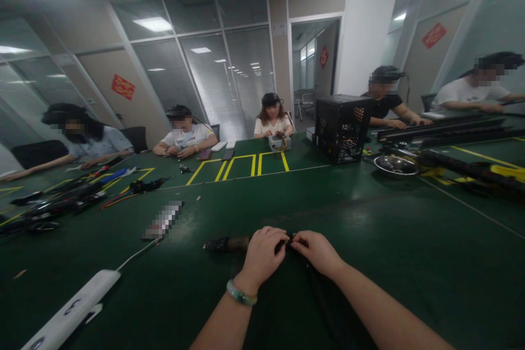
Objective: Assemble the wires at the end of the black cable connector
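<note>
A dark cylindrical tool-like object [227, 244], brownish in the middle with a black ribbed end, lies on the green table in front of me. My left hand [266, 254] is wrapped over its right part, fingers curled and thumb pressed in. Close beside it, my right hand [318, 251] pinches something small and dark at that end, largely covered by the fingertips. Below my right wrist a long dark strip or tube [322, 298] runs toward me; whether it joins the cylinder is unclear. A pale green bangle [241, 292] circles my left wrist.
Left of my hands lie a phone [163, 220] and a white power strip [74, 311], joined by a cable. Black tools [61, 202] heap at far left. A black computer case [342, 128] and metal bowl [396, 165] stand ahead right. Several people sit across the table.
</note>
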